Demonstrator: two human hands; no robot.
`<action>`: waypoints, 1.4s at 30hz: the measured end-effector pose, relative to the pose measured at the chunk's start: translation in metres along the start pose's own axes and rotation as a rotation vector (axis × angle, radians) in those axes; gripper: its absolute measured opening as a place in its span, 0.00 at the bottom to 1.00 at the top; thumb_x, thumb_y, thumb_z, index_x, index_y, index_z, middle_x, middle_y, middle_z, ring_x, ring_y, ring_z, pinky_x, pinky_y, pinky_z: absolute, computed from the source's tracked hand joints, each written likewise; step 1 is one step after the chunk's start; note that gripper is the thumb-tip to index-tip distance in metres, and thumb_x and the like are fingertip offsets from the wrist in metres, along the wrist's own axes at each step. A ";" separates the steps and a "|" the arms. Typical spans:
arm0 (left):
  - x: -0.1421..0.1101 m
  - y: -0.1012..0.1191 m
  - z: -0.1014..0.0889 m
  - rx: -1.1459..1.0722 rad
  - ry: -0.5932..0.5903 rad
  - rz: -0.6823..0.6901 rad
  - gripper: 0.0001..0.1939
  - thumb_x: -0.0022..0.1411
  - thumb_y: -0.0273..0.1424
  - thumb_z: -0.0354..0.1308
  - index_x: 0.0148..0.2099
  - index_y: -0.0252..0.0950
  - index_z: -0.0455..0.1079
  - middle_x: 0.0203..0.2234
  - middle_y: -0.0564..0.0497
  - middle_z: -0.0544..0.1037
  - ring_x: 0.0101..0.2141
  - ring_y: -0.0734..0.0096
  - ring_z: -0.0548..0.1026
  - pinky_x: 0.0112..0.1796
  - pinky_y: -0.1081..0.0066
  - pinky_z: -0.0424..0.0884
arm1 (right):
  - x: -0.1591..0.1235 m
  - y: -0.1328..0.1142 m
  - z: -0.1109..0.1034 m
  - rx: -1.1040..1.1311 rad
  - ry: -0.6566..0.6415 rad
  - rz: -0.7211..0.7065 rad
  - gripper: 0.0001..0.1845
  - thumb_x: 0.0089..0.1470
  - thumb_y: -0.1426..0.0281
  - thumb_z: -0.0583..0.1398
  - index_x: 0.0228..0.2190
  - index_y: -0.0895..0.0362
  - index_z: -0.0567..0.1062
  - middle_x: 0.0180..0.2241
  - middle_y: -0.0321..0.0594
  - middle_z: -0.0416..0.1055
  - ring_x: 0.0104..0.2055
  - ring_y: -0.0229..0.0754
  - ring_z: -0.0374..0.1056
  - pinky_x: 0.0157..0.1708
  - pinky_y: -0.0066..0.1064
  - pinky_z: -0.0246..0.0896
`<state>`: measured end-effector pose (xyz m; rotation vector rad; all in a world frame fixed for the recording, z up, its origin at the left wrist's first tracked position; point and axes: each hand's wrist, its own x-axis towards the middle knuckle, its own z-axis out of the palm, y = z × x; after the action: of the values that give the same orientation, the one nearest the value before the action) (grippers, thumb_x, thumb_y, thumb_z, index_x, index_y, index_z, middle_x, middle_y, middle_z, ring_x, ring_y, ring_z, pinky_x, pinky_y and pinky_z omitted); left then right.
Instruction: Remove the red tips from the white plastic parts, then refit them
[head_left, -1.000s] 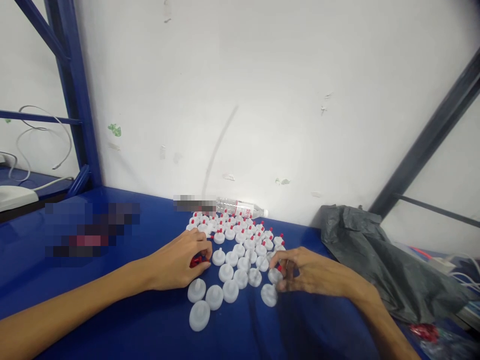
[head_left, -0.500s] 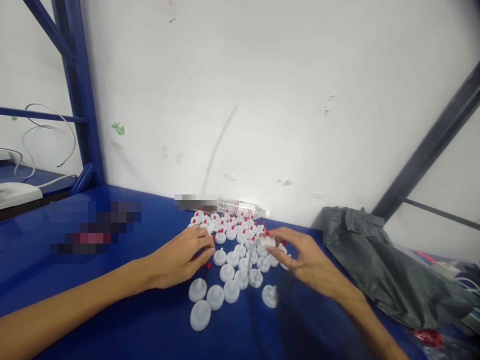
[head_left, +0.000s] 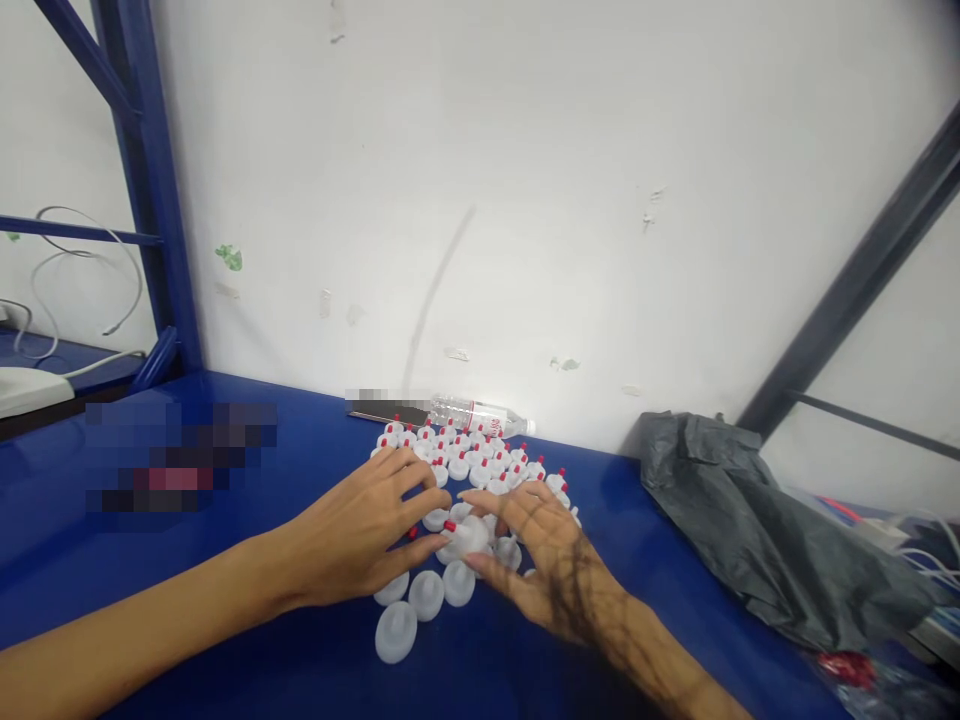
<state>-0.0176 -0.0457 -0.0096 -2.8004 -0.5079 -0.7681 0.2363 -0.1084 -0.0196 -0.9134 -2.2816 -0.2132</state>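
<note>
My left hand (head_left: 375, 525) is at the left of a cluster of round white nozzle caps, thumb and fingertips curled around a small red tip cap (head_left: 450, 526). My right hand (head_left: 551, 550) pinches a white nozzle cap (head_left: 472, 538) from the right. Its spout side faces left, where the red tip cap meets it. Another red piece (head_left: 412, 534) shows beneath my left hand. Several white caps without red tips, such as this near one (head_left: 396, 632), lie in front. Farther back stand several caps with red tips (head_left: 459, 464). My hands hide part of the cluster.
A clear plastic bottle (head_left: 480, 415) lies against the wall behind the caps. A dark grey plastic bag (head_left: 750, 520) is at the right. A blurred patch (head_left: 180, 460) covers something on the blue table (head_left: 247, 640). A blue metal post (head_left: 161, 180) rises at left.
My right hand has moved left and nearer with the white nozzle cap, bringing it to my left fingertips. My left hand has shifted slightly right, and a red tip now shows between its fingers.
</note>
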 end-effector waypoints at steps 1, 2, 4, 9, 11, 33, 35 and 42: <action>0.000 0.001 0.001 0.015 0.004 0.019 0.07 0.73 0.34 0.55 0.49 0.38 0.69 0.41 0.47 0.73 0.41 0.59 0.67 0.43 0.61 0.63 | 0.001 -0.002 0.001 0.016 0.008 -0.006 0.26 0.66 0.65 0.62 0.62 0.53 0.65 0.40 0.41 0.78 0.41 0.45 0.72 0.47 0.42 0.66; 0.000 0.003 0.002 0.028 0.003 0.034 0.06 0.74 0.33 0.53 0.48 0.38 0.69 0.40 0.47 0.73 0.41 0.60 0.67 0.43 0.61 0.63 | 0.001 -0.004 0.002 0.031 0.016 -0.014 0.27 0.65 0.65 0.62 0.62 0.53 0.65 0.40 0.41 0.78 0.41 0.45 0.73 0.47 0.42 0.66; 0.000 0.005 0.004 0.045 -0.014 0.049 0.07 0.75 0.31 0.49 0.46 0.38 0.69 0.40 0.46 0.73 0.40 0.61 0.67 0.42 0.61 0.63 | 0.002 -0.008 0.004 0.059 0.035 -0.029 0.27 0.65 0.67 0.62 0.62 0.54 0.65 0.42 0.42 0.78 0.42 0.46 0.73 0.48 0.42 0.67; 0.000 0.010 0.005 -0.010 -0.078 0.023 0.10 0.74 0.28 0.45 0.44 0.37 0.68 0.38 0.46 0.72 0.38 0.60 0.66 0.42 0.59 0.63 | 0.003 -0.012 0.011 0.077 0.096 -0.022 0.21 0.62 0.67 0.64 0.56 0.52 0.72 0.45 0.43 0.79 0.45 0.47 0.75 0.52 0.43 0.67; 0.000 0.010 0.005 -0.032 -0.083 0.011 0.09 0.74 0.30 0.47 0.44 0.36 0.68 0.38 0.46 0.72 0.39 0.59 0.66 0.42 0.59 0.63 | 0.002 -0.013 0.013 0.075 0.113 -0.013 0.19 0.62 0.67 0.65 0.54 0.51 0.74 0.43 0.42 0.79 0.43 0.47 0.75 0.51 0.42 0.68; -0.001 -0.022 -0.011 -0.261 0.002 -0.284 0.12 0.74 0.32 0.46 0.36 0.38 0.65 0.32 0.51 0.72 0.38 0.64 0.67 0.41 0.63 0.64 | -0.008 0.066 -0.041 -0.157 0.145 0.335 0.09 0.64 0.65 0.60 0.45 0.51 0.76 0.43 0.40 0.77 0.35 0.42 0.71 0.46 0.41 0.66; -0.003 -0.022 0.000 -0.279 -0.061 -0.244 0.09 0.73 0.30 0.48 0.40 0.39 0.69 0.37 0.50 0.74 0.41 0.63 0.68 0.46 0.63 0.65 | -0.006 0.063 -0.045 -0.150 0.132 0.362 0.08 0.64 0.63 0.59 0.42 0.51 0.76 0.42 0.40 0.77 0.38 0.44 0.72 0.47 0.41 0.66; -0.008 -0.021 0.015 -0.360 -0.191 -0.267 0.06 0.71 0.31 0.55 0.46 0.41 0.74 0.44 0.49 0.74 0.47 0.62 0.70 0.50 0.64 0.66 | -0.002 0.056 -0.067 0.019 -0.105 0.507 0.13 0.61 0.56 0.62 0.35 0.52 0.78 0.35 0.36 0.77 0.36 0.43 0.71 0.41 0.34 0.64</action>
<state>-0.0248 -0.0243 -0.0243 -3.2031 -0.8705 -0.7027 0.3092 -0.0927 0.0254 -1.4823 -2.0562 0.0808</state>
